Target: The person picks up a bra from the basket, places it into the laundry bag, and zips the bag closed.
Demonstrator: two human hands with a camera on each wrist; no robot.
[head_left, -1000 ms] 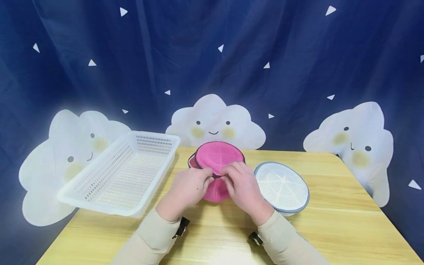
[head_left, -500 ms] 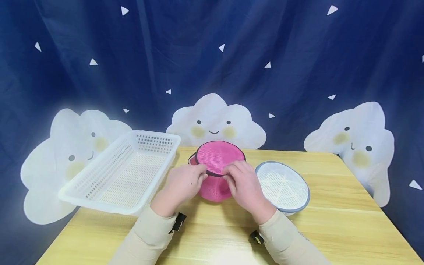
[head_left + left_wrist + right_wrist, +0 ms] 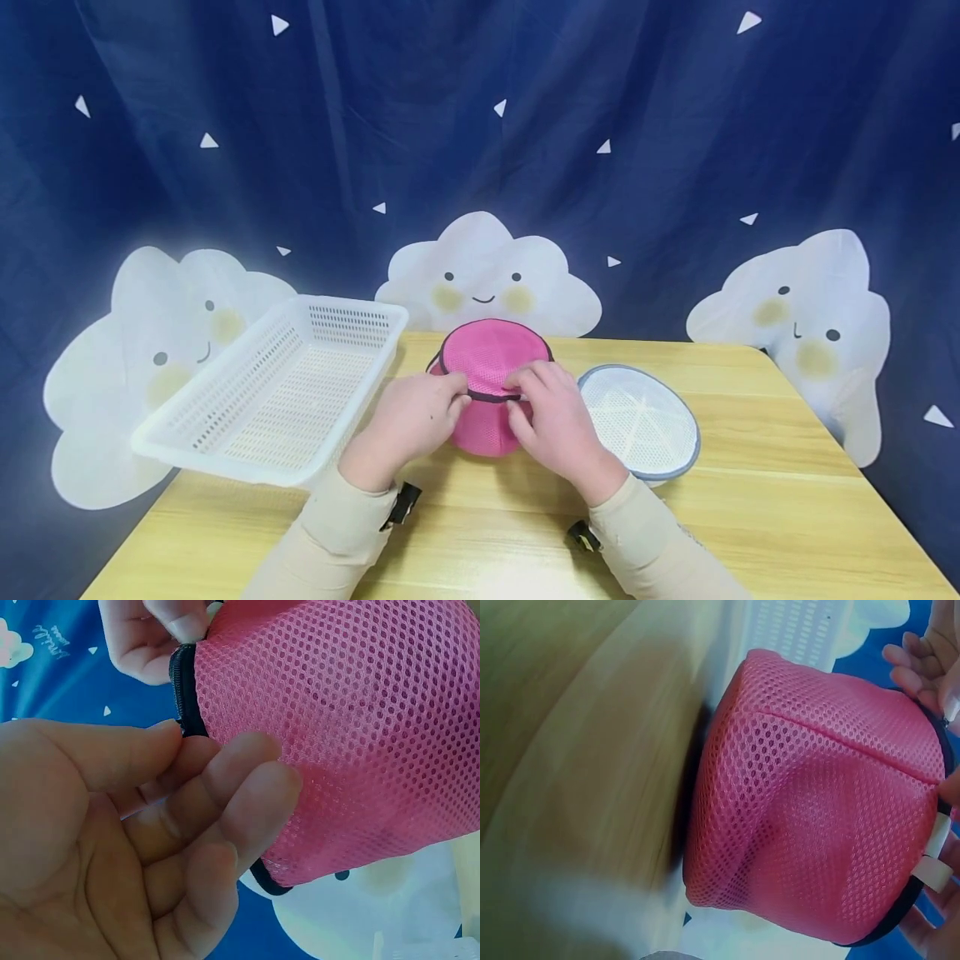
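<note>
Beige sleeves [image 3: 322, 533] reach in below the pink bag [image 3: 487, 431], each with a black strap at the wrist. The left hand [image 3: 411, 418] pinches the bag's black zip edge [image 3: 486, 397] between thumb and forefinger, its other fingers loosely bent. The right hand [image 3: 557, 421] grips the same edge farther right, thumb under and fingers over.

The bag sits on the smooth wood-grain table [image 3: 780, 500], rounded, soft-walled, of honeycomb mesh, with a flat round lid; its contents cannot be made out. A pale tag [image 3: 932, 873] sticks out at its edge. Right of the bag stands a white mesh bag [image 3: 641, 421] with a grey-blue rim. Left of it is a white plastic basket [image 3: 225, 473], slotted throughout. Behind it hangs a navy curtain [image 3: 450, 100] printed with clouds, triangles and small, blurred script.
</note>
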